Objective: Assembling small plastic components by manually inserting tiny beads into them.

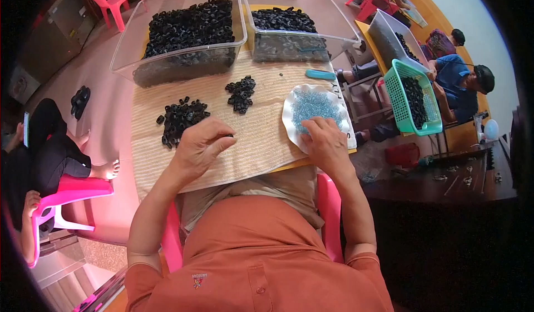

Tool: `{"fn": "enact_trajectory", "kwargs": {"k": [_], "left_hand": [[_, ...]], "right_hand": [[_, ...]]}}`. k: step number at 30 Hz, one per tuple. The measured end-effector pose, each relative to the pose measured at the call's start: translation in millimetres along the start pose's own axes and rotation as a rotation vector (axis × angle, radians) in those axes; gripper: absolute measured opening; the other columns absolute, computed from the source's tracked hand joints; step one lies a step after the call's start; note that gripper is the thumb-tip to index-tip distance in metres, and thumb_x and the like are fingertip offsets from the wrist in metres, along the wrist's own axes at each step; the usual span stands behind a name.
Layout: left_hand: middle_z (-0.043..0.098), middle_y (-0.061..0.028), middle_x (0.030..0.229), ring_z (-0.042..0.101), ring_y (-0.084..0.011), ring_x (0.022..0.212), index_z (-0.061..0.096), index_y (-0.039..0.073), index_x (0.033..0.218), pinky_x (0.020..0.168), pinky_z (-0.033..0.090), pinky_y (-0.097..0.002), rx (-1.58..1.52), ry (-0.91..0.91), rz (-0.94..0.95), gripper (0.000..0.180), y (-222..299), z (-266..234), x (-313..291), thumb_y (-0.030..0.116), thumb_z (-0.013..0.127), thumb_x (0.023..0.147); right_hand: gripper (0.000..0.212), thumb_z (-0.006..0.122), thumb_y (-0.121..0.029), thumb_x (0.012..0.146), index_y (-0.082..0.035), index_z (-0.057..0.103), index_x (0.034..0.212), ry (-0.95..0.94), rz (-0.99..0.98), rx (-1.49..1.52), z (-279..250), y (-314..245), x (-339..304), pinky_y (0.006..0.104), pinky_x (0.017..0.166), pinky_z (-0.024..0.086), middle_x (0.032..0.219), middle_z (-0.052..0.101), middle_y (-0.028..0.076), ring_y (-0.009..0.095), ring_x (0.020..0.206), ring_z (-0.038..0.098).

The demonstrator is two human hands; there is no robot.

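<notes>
One tiny dark piece (231, 135) looks to be in your left grip (200, 147), thumb and forefinger pinched almost together over the front half of the surface (258, 150). Your right grip (327, 141) has its fingers curled down into the blue beads (312, 103) on that wavy white plate (288, 124) by the right edge; can't tell if it's got any. Bigger black pile (181, 122) is toward the left edge, smaller pile (241, 94) nearer the middle.

The tabletop (295, 166) carries two clear tubs (178, 56) (292, 33), two black piles (183, 117) (241, 94), one white plate (288, 113) and one blue tool (320, 74).
</notes>
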State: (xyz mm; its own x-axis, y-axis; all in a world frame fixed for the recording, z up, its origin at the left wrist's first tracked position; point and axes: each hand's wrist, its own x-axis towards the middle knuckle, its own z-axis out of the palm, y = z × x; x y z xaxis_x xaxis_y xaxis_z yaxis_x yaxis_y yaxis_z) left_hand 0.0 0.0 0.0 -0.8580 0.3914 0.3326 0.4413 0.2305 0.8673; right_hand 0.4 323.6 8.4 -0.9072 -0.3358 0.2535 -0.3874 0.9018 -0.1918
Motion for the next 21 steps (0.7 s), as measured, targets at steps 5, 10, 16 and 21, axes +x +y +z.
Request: {"fn": "enact_trajectory", "kwargs": {"k": [5,10,16,21], "left_hand": [[0.067,-0.0045,0.091,0.060,-0.0099,0.081,0.070,-0.001,0.101,0.073,0.049,-0.0252,-0.147,0.016,-0.254,0.015,4,24,-8,0.009,0.075,0.091],[0.069,-0.0025,0.089,0.061,-0.0065,0.077,0.072,0.000,0.100,0.070,0.051,-0.0235,-0.245,0.009,-0.340,0.018,3,31,-11,0.011,0.079,0.088],[0.067,0.0015,0.089,0.056,-0.0036,0.078,0.072,0.002,0.098,0.068,0.045,-0.0205,-0.350,0.032,-0.409,0.017,-2,38,-14,0.005,0.081,0.084],[0.068,0.0000,0.089,0.055,-0.0037,0.075,0.075,0.004,0.091,0.066,0.044,-0.0202,-0.286,0.032,-0.312,0.013,-5,40,-15,0.003,0.082,0.080]], "right_hand": [[0.021,0.068,-0.010,0.083,-0.010,0.069,0.104,-0.071,0.001,-0.049,-2,1,2,0.0441,0.079,0.054,0.101,0.066,0.010,0.032,0.096,0.062],[0.013,0.066,-0.009,0.084,-0.009,0.071,0.096,-0.042,0.005,0.033,4,6,4,0.0441,0.080,0.054,0.099,0.066,0.011,0.033,0.096,0.063],[0.009,0.070,-0.006,0.083,-0.006,0.071,0.092,0.004,-0.053,0.054,8,14,7,0.0408,0.079,0.053,0.090,0.067,0.010,0.032,0.088,0.065],[0.008,0.071,-0.007,0.084,-0.005,0.071,0.091,0.008,-0.079,0.090,7,17,9,0.0401,0.078,0.054,0.093,0.068,0.011,0.032,0.089,0.066]]}}
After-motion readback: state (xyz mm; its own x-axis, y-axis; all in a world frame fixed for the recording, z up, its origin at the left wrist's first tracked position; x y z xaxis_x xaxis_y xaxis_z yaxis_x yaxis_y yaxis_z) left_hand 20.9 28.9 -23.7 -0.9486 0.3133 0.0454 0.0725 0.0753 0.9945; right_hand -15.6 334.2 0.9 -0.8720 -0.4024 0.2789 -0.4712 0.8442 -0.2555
